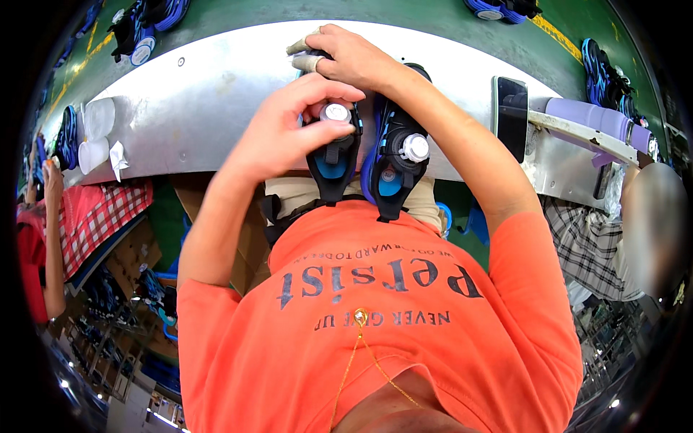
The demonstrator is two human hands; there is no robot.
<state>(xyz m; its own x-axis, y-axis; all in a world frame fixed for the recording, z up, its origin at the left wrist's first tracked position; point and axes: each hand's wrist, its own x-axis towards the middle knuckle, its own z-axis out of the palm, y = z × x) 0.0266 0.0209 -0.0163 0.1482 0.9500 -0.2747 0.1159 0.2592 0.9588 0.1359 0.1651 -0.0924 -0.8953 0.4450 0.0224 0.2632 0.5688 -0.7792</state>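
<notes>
Currently, the left hand (299,130) is held thumb and forefinger parted about the white knob (335,113) on the left shoe (332,172), at the bench's (224,94) near edge; its other fingers' contact cannot be told. The right hand (350,58) is stretched leftward over that shoe's toe, sheathed fingers (306,63) bent; grip cannot be told. The right shoe (390,179), just beside, is partly covered by the right forearm (444,119). Cups (97,130), tissue (118,160), phone (510,119) and bottle (606,121) are noted, the bottle crossed by a bar (577,133).
</notes>
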